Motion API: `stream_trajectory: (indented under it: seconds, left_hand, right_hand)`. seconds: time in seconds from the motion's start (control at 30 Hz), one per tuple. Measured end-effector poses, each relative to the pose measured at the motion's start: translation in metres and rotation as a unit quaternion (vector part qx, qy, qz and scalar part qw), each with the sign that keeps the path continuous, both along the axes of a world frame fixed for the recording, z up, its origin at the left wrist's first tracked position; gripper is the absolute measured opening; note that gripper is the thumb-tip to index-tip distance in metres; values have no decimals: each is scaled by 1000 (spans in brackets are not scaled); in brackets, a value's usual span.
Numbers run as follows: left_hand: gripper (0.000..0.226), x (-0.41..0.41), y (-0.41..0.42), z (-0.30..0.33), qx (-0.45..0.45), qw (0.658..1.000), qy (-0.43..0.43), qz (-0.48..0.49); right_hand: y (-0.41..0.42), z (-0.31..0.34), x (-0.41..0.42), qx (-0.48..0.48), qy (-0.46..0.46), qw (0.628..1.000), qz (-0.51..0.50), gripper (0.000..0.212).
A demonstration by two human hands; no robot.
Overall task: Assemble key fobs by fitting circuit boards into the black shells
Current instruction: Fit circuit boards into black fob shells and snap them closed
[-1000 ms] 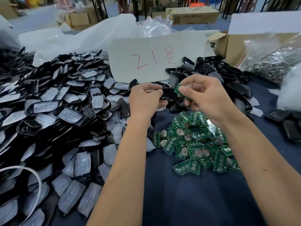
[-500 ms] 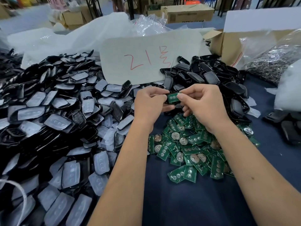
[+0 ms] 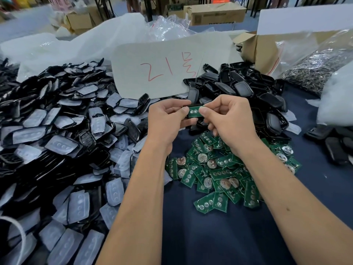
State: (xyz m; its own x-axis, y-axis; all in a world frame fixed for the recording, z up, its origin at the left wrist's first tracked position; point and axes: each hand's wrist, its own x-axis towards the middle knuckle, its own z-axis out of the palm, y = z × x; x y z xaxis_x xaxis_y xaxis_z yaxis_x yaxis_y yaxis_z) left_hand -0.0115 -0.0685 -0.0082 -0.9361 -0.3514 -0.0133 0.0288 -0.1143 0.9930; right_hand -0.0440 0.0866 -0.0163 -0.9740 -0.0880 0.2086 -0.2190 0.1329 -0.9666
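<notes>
My left hand [image 3: 168, 119] grips a black shell [image 3: 188, 123] that is mostly hidden behind its fingers. A green circuit board [image 3: 194, 112] lies flat on the shell between both hands. My right hand [image 3: 227, 117] pinches the board's right end with thumb and forefinger. Below the hands lies a heap of green circuit boards [image 3: 225, 173] with round metal battery clips. A large pile of black shells with translucent button pads [image 3: 57, 142] fills the left side. A second pile of black shells [image 3: 248, 88] sits behind the hands.
A white card with red writing [image 3: 162, 73] leans at the back. A cardboard box [image 3: 267, 46] and a clear bag of metal rings [image 3: 315, 69] stand at the right. Dark blue cloth [image 3: 210, 236] covers the table. More black parts [image 3: 336, 142] lie far right.
My right hand has brought the green board from above the heap to the shell in my left hand. The board now lies flat against the shell. The view has shifted slightly.
</notes>
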Motion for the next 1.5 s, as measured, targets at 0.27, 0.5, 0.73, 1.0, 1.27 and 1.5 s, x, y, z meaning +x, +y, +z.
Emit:
stream_trajectory:
  seconds: [0.27, 0.5, 0.73, 1.0, 1.27, 1.5]
  left_hand:
    - [19, 5, -19, 5, -43, 998, 6, -41]
    - [17, 15, -47, 14, 8, 996, 20, -83]
    - [16, 19, -79, 18, 93, 994, 32, 39]
    - [5, 31, -110, 23, 162, 977, 44, 130]
    - [15, 33, -110, 20, 149, 983, 45, 102]
    - [43, 38, -114, 23, 163, 972, 75, 150]
  right_hand:
    - [-12, 7, 12, 131, 63, 981, -128, 41]
    - [-33, 18, 25, 10, -3, 1000, -7, 22]
    - [-41, 43, 50, 279, 88, 940, 176, 30]
    - [-74, 54, 100, 488, 188, 722, 454, 33]
    - [-75, 51, 101, 484, 222, 727, 433, 22]
    - [-68, 53, 91, 453, 181, 745, 455, 9]
